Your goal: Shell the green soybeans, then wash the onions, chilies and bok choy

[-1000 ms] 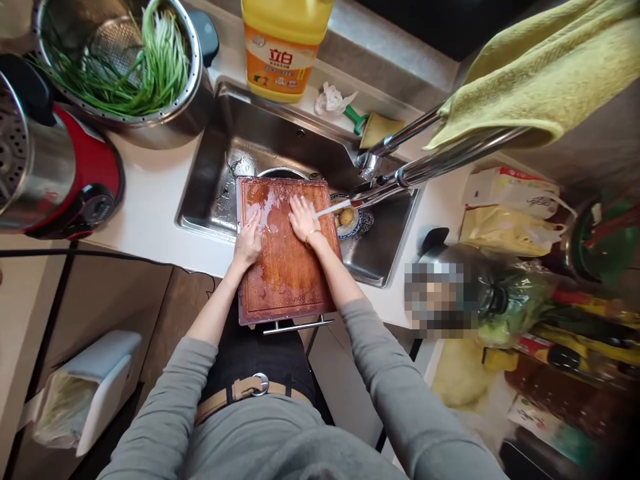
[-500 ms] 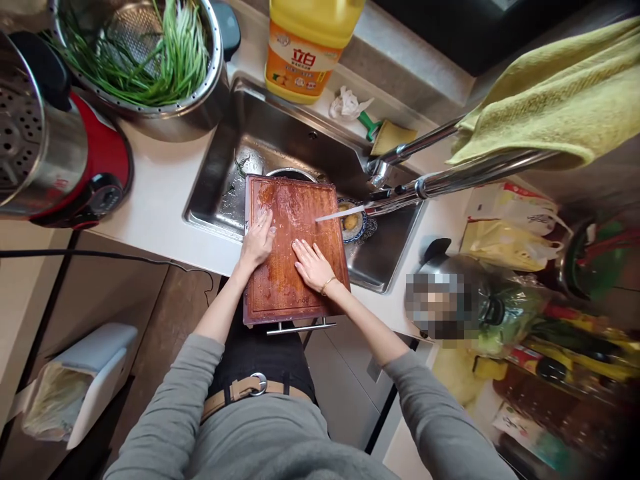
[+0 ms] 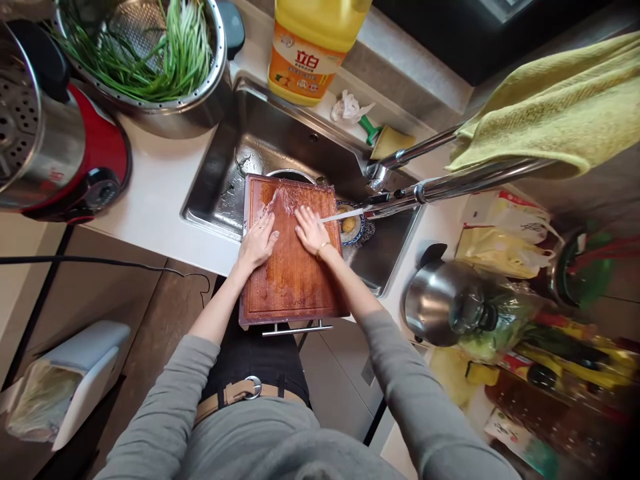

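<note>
A wet brown wooden cutting board [image 3: 293,280] lies across the front edge of the steel sink [image 3: 280,143]. My left hand [image 3: 259,243] rests flat on the board's left side, fingers stretched out. My right hand [image 3: 311,230] lies flat on the board's upper middle, fingers spread, wearing a thin bracelet. A thin stream of water [image 3: 343,215] runs from the faucet [image 3: 430,188] onto the board by my right hand and splashes at the far edge.
A colander of green chives [image 3: 150,53] and a red appliance [image 3: 75,160] stand on the left counter. A yellow detergent jug [image 3: 313,47] is behind the sink. A patterned bowl [image 3: 351,225] sits in the sink. A yellow towel [image 3: 555,107], kettle [image 3: 440,300] and bags are right.
My right hand slid from the board's near middle back up toward the far edge under the water stream. My left hand stayed on the board's left side.
</note>
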`<control>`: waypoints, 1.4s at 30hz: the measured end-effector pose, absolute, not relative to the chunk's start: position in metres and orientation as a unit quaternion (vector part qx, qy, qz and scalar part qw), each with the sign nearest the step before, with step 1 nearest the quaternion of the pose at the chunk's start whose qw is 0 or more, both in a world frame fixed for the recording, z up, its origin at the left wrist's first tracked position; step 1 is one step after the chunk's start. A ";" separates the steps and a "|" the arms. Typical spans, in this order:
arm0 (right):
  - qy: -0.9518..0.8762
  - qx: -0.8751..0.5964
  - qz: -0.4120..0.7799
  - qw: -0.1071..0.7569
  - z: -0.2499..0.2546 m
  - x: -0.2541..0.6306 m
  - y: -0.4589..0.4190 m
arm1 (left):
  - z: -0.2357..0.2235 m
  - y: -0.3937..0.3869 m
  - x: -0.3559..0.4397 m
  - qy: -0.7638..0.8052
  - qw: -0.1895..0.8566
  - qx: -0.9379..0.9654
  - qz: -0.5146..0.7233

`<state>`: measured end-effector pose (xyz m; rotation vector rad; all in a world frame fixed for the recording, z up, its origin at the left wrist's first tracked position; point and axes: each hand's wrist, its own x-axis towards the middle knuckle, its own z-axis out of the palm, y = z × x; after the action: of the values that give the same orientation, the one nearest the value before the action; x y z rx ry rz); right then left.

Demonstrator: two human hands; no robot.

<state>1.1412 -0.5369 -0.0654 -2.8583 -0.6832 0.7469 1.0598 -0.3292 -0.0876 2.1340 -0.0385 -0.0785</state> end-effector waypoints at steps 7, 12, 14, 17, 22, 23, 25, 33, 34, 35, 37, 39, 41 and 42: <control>-0.060 -0.973 0.221 0.034 -0.082 1.163 -0.453 | -0.086 -0.323 1.062 0.014 0.521 0.853 -0.015; -0.246 -0.935 0.241 0.081 -0.049 1.027 -0.447 | -0.084 -0.321 1.062 0.031 0.558 0.829 -0.009; -0.219 -0.941 0.237 0.098 -0.042 1.016 -0.483 | -0.084 -0.322 1.063 0.023 0.546 0.837 -0.016; -0.052 -0.972 0.216 0.075 -0.043 1.039 -0.531 | -0.086 -0.322 1.063 0.006 0.522 0.853 -0.024; -0.130 -0.965 0.208 0.095 -0.050 1.042 -0.495 | -0.088 -0.320 1.064 -0.006 0.515 0.857 -0.029; -0.187 -0.954 0.213 0.101 -0.051 1.038 -0.483 | -0.089 -0.320 1.064 -0.005 0.519 0.854 -0.027; -0.250 -0.937 0.222 0.099 -0.055 1.041 -0.477 | -0.091 -0.320 1.063 0.000 0.527 0.850 -0.023; -0.046 -0.977 0.201 0.050 -0.094 1.192 -0.549 | -0.098 -0.322 1.064 -0.012 0.517 0.855 -0.032; -0.040 -0.977 0.204 0.049 -0.097 1.197 -0.545 | -0.098 -0.323 1.063 -0.011 0.511 0.859 -0.031; -0.041 -0.977 0.203 0.051 -0.098 1.195 -0.537 | -0.098 -0.325 1.062 -0.012 0.504 0.863 -0.029; -0.087 -0.974 0.198 0.069 -0.096 1.173 -0.516 | -0.098 -0.331 1.060 -0.013 0.484 0.875 -0.024; -0.178 -0.956 0.200 0.122 -0.088 1.136 -0.501 | -0.099 -0.341 1.062 0.001 0.466 0.885 -0.016; -0.208 -0.930 0.216 0.213 -0.078 1.101 -0.500 | -0.100 -0.358 1.073 0.019 0.470 0.882 -0.014; -0.176 -0.921 0.217 0.270 -0.072 1.088 -0.505 | -0.100 -0.370 1.083 0.021 0.488 0.872 -0.022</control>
<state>1.0879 -0.5051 -0.0724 -2.4834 -0.4750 0.5843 1.0832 -0.3702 -0.1000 2.1202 0.0502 -0.0538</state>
